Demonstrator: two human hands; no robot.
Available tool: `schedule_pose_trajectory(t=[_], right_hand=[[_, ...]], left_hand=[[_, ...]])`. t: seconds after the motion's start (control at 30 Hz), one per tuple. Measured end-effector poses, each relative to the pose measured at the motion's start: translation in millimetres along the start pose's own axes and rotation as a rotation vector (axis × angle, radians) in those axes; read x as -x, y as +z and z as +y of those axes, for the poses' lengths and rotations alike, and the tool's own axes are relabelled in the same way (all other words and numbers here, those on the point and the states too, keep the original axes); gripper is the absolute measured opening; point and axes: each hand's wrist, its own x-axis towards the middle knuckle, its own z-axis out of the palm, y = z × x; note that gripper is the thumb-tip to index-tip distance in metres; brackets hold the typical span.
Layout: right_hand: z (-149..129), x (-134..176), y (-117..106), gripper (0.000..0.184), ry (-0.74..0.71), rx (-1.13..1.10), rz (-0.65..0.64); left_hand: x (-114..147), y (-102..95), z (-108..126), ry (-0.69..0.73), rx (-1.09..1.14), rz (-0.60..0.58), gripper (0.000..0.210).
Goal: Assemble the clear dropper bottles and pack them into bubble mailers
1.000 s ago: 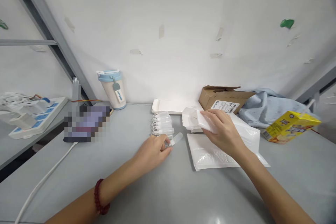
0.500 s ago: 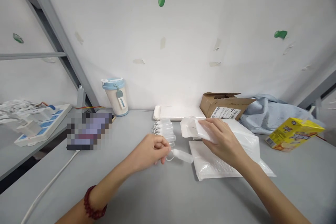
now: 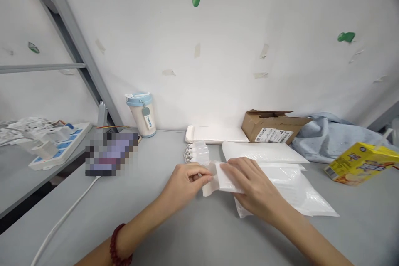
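With fingers pinched, my left hand (image 3: 186,185) is at the mouth of a small white padded envelope (image 3: 227,182). The clear plastic bottle it held by the cap end is now hidden by the envelope's flap and my fingers. My right hand (image 3: 257,185) grips the envelope from above, its open end facing left. Behind my left hand, several clear plastic bottles (image 3: 201,151) with white loops lie in a row on the grey table. More white padded envelopes (image 3: 296,189) lie under and beyond my right hand.
At the back by the wall lie a stack of white envelopes (image 3: 218,134) and an open cardboard box (image 3: 260,126). Blue cloth (image 3: 336,137) and a yellow carton (image 3: 355,166) are at right. A tumbler (image 3: 143,116), a phone (image 3: 114,153) and a power strip (image 3: 64,149) are at left.
My right hand has brought the envelope down and left to my left hand. The bottle in my left hand has gone out of sight at the envelope's mouth. The view has shifted slightly.
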Motion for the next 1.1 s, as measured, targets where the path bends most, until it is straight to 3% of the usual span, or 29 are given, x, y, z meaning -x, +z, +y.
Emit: schedule_pose_trajectory(t=[0.13,0.27,0.37,0.47,0.57,0.63,0.7,0.77,1.1], right_hand=[[-10,0,4,0.052,-0.032,-0.024,-0.046],[-12,0,3,0.051,-0.035,-0.022,-0.012],[-8,0,1,0.052,-0.043,0.022,0.015],[-3,0,0,0.051,-0.049,0.094,0.07],[0,-1,-1,0.049,-0.071,0.167,0.119],[0,-1,-1,0.048,-0.092,0.193,0.129],[-2,-2,-2,0.045,-0.116,0.21,0.127],[-5,-2,-2,0.044,-0.127,0.237,0.121],[-21,0,14,0.045,-0.057,0.478,0.074]], left_hand=[[5,11.1,2,0.187,-0.108,-0.055,0.029],[7,12.6,7,0.242,-0.188,-0.154,0.033],[6,4.0,11,0.146,-0.176,-0.113,0.029],[3,-6.0,10,-0.037,-0.104,0.107,0.02],[-1,-10.0,4,-0.14,-0.029,0.258,0.046],[-3,-8.9,1,-0.188,0.029,0.161,0.043],[-4,-6.5,0,-0.245,0.099,-0.029,0.031],[-4,-4.3,-1,-0.283,0.153,-0.142,0.038],[-4,-1.4,1,-0.423,0.248,-0.033,0.046]])
